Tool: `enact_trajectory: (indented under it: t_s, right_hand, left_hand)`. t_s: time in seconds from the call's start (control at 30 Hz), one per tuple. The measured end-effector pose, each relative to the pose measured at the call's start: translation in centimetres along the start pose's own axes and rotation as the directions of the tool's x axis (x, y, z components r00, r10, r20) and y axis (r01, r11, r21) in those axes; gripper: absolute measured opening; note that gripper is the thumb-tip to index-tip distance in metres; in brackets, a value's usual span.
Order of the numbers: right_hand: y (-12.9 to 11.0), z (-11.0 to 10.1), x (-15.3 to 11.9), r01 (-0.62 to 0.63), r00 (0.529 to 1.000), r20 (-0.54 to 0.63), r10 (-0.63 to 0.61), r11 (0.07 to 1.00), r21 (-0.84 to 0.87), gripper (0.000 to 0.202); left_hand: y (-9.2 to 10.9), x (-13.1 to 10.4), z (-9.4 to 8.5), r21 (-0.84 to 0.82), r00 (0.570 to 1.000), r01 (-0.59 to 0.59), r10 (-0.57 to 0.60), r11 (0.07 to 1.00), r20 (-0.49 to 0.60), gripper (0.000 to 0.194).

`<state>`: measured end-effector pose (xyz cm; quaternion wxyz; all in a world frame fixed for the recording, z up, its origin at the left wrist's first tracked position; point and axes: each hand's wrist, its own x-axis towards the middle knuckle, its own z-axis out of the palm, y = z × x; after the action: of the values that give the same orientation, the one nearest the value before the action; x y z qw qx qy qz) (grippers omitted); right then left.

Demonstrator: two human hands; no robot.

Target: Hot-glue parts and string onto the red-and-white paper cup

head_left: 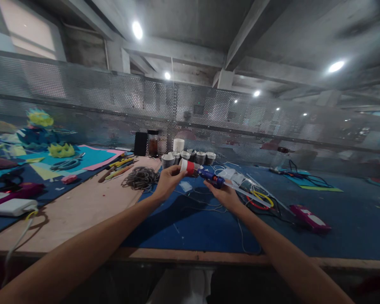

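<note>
Tilted on its side, a small red and white paper cup (190,166) is gripped by the fingers of my left hand (169,181). My right hand (223,194) is wrapped round a blue glue gun (213,177), its nozzle pointing left at the cup and close to it. Whether the nozzle touches the cup, I cannot tell. A clear glue stick seems to run back from the gun over my right wrist. Behind the hands stand several grey-wrapped cups (200,158) and a white stack of cups (178,145).
Grey cord (141,177) lies heaped left of my hands, near several pens and cutters (118,166). Scissors (66,163) rest on coloured sheets (96,158). On the right are a yellow cable loop (266,198) and a magenta power strip (310,218). A perforated metal screen (205,107) rises behind.
</note>
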<state>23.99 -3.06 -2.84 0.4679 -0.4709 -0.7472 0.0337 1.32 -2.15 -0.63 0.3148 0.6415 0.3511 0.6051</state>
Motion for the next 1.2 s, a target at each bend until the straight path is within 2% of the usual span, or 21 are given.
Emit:
enact_trajectory:
  t_s: [0.33, 0.9, 1.2]
  right_hand:
    - [0.3, 0.3, -0.1, 0.064, 0.998, -0.018, -0.065, 0.997, -0.033, 0.038]
    - [-0.2, 0.1, -0.4, 0.002, 1.000, 0.021, -0.001, 0.998, -0.057, 0.041]
    - [0.6, 0.3, -0.3, 0.001, 0.999, 0.041, 0.001, 0.999, -0.037, 0.041]
  left_hand:
    - [-0.6, 0.3, -0.1, -0.024, 1.000, 0.013, -0.013, 1.000, -0.005, 0.026]
    - [-1.1, 0.5, -0.3, -0.025, 1.000, 0.004, -0.004, 1.000, -0.011, 0.028]
    - [-1.2, 0.5, -0.3, -0.023, 1.000, 0.007, -0.007, 1.000, -0.023, 0.026]
